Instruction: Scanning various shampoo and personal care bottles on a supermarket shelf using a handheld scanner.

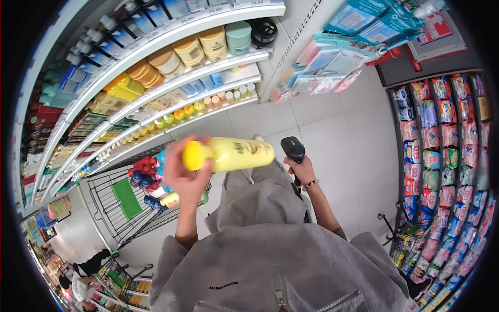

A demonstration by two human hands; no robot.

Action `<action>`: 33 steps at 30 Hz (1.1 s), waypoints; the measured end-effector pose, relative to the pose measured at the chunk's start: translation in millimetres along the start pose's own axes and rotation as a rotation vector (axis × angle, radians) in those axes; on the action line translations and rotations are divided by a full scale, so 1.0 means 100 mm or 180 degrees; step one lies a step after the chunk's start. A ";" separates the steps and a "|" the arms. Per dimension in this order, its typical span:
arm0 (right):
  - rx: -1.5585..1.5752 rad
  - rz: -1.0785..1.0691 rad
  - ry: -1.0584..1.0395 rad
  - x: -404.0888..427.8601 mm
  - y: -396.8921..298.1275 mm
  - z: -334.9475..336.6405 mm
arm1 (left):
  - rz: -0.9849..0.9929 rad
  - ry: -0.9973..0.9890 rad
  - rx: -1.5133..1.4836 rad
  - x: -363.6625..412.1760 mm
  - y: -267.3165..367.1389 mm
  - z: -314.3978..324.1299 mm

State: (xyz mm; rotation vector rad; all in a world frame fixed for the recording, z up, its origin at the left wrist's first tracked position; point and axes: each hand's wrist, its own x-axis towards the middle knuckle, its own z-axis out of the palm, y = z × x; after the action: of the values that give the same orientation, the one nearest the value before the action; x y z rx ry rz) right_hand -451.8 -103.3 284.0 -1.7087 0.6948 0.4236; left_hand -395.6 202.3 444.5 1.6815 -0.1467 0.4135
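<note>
A yellow plastic bottle [243, 154] with a darker yellow cap lies almost level in my left hand [187, 171], whose fingers wrap its cap end; the hand is slightly blurred. My right hand [302, 169] grips the handle of a black handheld barcode scanner [293, 149], its head pointing away from me. Below and left of the bottle stands a wire shopping cart [105, 210] with a green panel. Red, dark blue and yellow bottles [146, 177] are heaped at the cart's near side, partly hidden behind my left hand.
Shelves of jars and bottles [187, 58] curve along the left. Packets [323, 66] hang at the upper right, and a rack of packaged goods [432, 163] lines the right. Another cart [117, 279] and a person in a white top [80, 284] are at lower left.
</note>
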 end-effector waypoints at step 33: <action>-0.0925 -0.2141 -0.2534 -1.88 -0.93 0.43 | -0.1543 -0.1477 -0.7231 -1.14 -0.34 -0.50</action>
State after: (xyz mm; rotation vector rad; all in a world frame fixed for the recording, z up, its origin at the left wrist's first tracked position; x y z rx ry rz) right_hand -530.5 -6.5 458.2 -1.7252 -0.5299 0.6739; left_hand -498.9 240.7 377.9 -0.5132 -0.3343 -0.5035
